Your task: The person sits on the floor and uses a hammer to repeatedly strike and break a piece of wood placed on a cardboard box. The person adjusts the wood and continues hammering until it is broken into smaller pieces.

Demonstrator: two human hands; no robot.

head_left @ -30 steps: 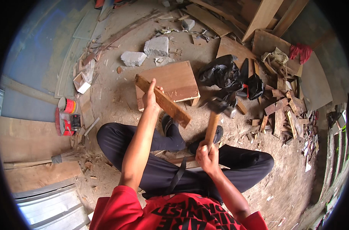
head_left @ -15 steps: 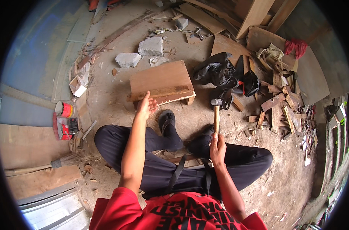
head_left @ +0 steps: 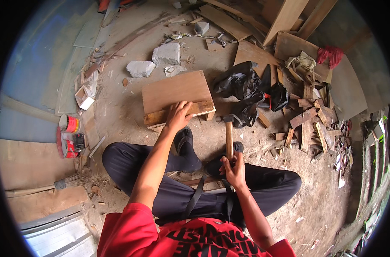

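Note:
A low wooden stool-like piece [head_left: 173, 89] with a flat brown panel stands on the ground in front of my feet. Along its near edge lies a rough, narrow wooden strip [head_left: 158, 117]. My left hand [head_left: 178, 115] is closed over this strip near its middle, fingers bent across the top; the thumb's place is hard to make out. In my right hand [head_left: 234, 170] is a hammer [head_left: 229, 137], gripped low on its pale wooden handle. Its dark metal head is raised to the right of the stool-like piece, apart from it.
Black plastic bags [head_left: 242, 81] lie right of the wooden piece, with a heap of wood offcuts [head_left: 308, 120] beyond. Two pale stone blocks [head_left: 166, 54] sit behind it. Several cans [head_left: 70, 124] and a twig broom [head_left: 68, 181] are at the left.
My left hand has come down from beside the strip's front edge onto its top. My right hand has shifted slightly left with the hammer, whose head has turned.

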